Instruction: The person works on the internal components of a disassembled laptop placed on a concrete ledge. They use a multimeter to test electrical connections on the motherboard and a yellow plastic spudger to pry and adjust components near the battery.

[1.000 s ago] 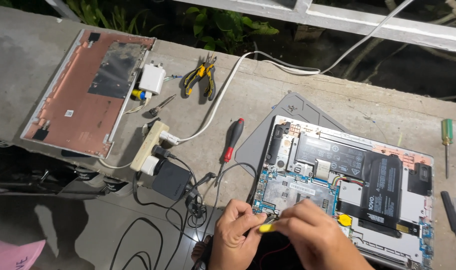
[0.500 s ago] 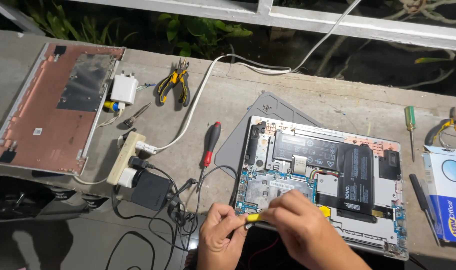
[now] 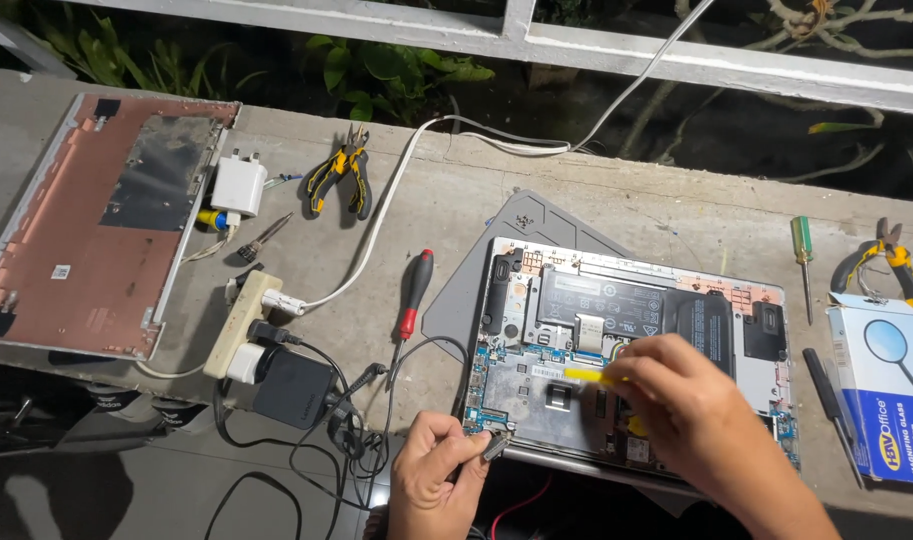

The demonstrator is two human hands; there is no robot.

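Observation:
An opened laptop (image 3: 676,300) lies bottom-up on a concrete ledge, its black battery and green circuit board exposed. My right hand (image 3: 691,420) is over the board and grips a small yellow tool (image 3: 588,375) whose tip points left across the grey centre plate. At the laptop's near left corner my left hand (image 3: 441,475) pinches a small silvery metal part (image 3: 496,445).
The laptop's copper-coloured bottom cover (image 3: 86,230) lies at far left. Between them lie a white charger (image 3: 239,185), yellow-handled pliers (image 3: 341,180), a power strip (image 3: 241,325) with black adapter, and a red screwdriver (image 3: 411,300). A green screwdriver (image 3: 801,255), more pliers and a blue box (image 3: 881,395) sit right.
The camera view shifted left and closer. My hands have separated: the right moved up over the board with the yellow tool, while the left stayed at the near corner holding the metal part.

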